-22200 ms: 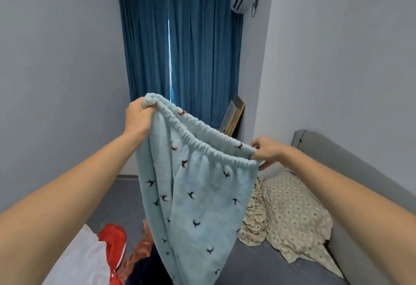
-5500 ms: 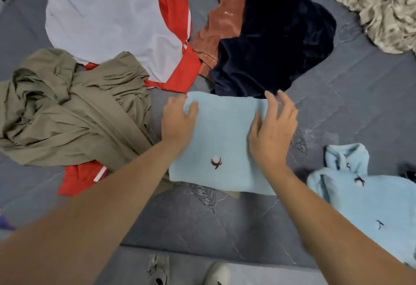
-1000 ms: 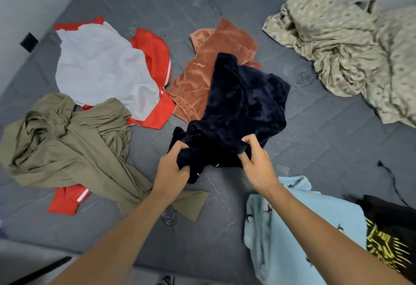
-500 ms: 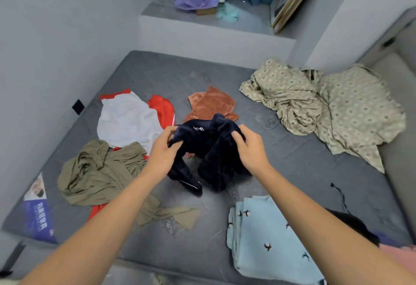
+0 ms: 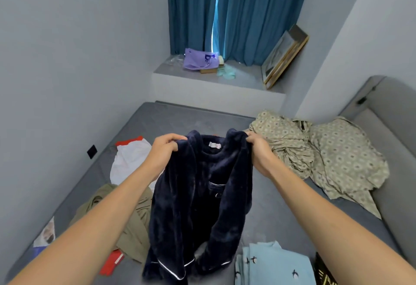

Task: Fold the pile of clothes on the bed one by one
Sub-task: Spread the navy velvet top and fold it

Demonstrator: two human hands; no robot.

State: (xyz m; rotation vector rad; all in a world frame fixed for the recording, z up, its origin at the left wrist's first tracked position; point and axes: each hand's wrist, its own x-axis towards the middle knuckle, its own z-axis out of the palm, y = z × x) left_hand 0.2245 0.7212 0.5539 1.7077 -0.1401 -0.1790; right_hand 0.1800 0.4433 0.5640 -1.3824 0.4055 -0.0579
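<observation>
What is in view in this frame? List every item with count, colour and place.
fleece pyjama top: one, navy with white piping, held up over the bed
folded fleece garments: light blue with bird print, near right
crumpled garment: one, olive, near left
white and red garment: one, far left
patterned bedding: beige, far right
mattress: one, grey
curtains: teal, at the window
plastic bag: one, purple, on the ledge
picture frames: gold, leaning on the ledge
left hand, right hand: each grips a shoulder of the top

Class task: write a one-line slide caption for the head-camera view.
Both hands, left hand and right hand, hold a navy fleece top up by its shoulders above the grey bed.
</observation>
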